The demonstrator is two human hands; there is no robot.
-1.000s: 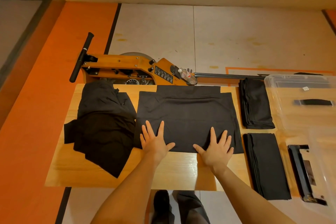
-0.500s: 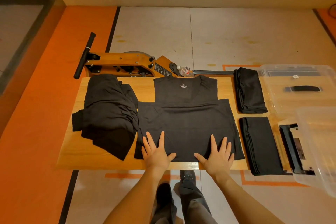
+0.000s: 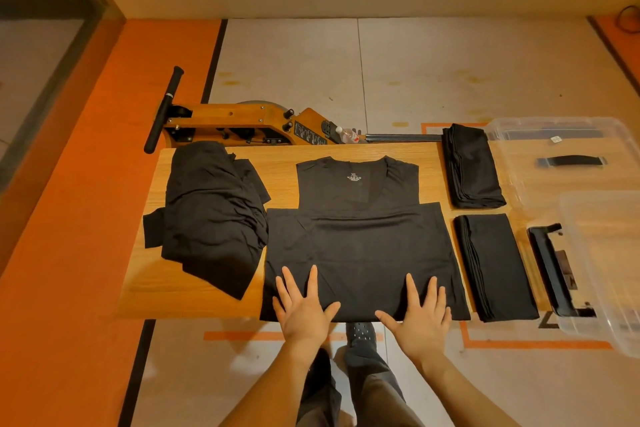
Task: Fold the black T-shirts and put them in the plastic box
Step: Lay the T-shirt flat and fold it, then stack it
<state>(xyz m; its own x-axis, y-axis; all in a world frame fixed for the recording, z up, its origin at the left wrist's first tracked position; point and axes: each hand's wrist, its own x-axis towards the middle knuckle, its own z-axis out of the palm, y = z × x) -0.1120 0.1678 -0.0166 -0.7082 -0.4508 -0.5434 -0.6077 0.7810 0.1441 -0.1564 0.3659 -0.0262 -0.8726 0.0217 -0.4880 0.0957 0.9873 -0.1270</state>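
On table, near edge: both palms flat on the T-shirt being folded (image 3: 360, 253), which lies mid-table (image 3: 284, 156).
Left hand: left hand (image 3: 304, 312) released, fingers straight and spread, pressing the near hem left of centre.
Right hand: right hand (image 3: 420, 314) released likewise, flat on the near hem right of centre; neither hand grasps cloth.
Shirt position: between the unfolded pile (image 3: 211, 215) on its left and two folded stacks on its right; near hem at or just over the table's near edge.
Shirt heading: collar and printed size label at the far end, hem toward the person; long axis runs near to far.
Shirt state: the far, collar part looks narrower than the near part, which spans wider; how the layers lie there I cannot tell for sure.
Step (judgement): smoothing and flattening, early in this shirt's fold; no lengthwise fold done yet.
Next move (judgement): calls for pinching cloth at hem or side, then carrying it over in one pass while keeping the edges square so the result matches the stacks.
Folded stacks: far folded stack (image 3: 472, 166) and near folded stack (image 3: 495, 267) lie apart from each other, long axes near to far.
Box: plastic box (image 3: 602, 274) at the table's right end, with its clear lid (image 3: 554, 149) on the far side; no shirts visibly in it yet.
Remaining (judgement): pile to fold, stacks to load.
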